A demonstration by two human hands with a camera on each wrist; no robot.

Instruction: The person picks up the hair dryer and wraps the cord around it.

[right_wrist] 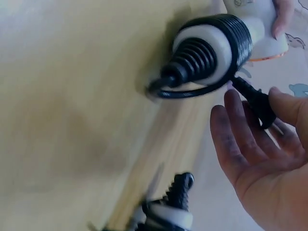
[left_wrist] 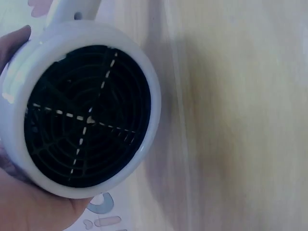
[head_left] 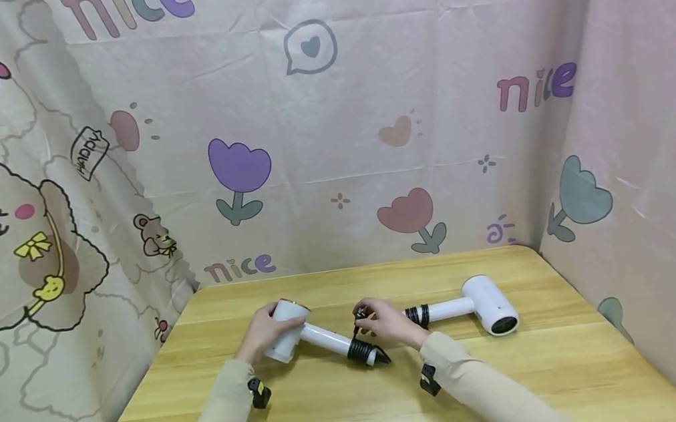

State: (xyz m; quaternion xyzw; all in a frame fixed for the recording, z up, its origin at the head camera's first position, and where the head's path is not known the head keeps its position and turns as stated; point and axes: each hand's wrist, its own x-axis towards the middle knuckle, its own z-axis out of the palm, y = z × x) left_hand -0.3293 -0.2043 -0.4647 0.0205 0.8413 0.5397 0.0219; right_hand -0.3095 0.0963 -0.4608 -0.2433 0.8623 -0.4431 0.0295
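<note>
A white hair dryer [head_left: 328,338] is at the middle left of the table. My left hand [head_left: 267,331] grips its barrel, with the thumb across the top. The round dark grille [left_wrist: 91,120] at one end of the barrel fills much of the left wrist view. A black cord [head_left: 359,352] is wound in tight coils round the lower handle. My right hand [head_left: 386,321] pinches the black plug [right_wrist: 262,106] on the cord's end, just beside the coils. Most of the left fingers are hidden behind the barrel.
A second white hair dryer [head_left: 488,305] lies to the right, its black cord [head_left: 417,315] wound round the handle close behind my right hand. Beneath everything is a wood-grain table [head_left: 344,418]. A printed curtain [head_left: 329,104] hangs behind the table and along both sides.
</note>
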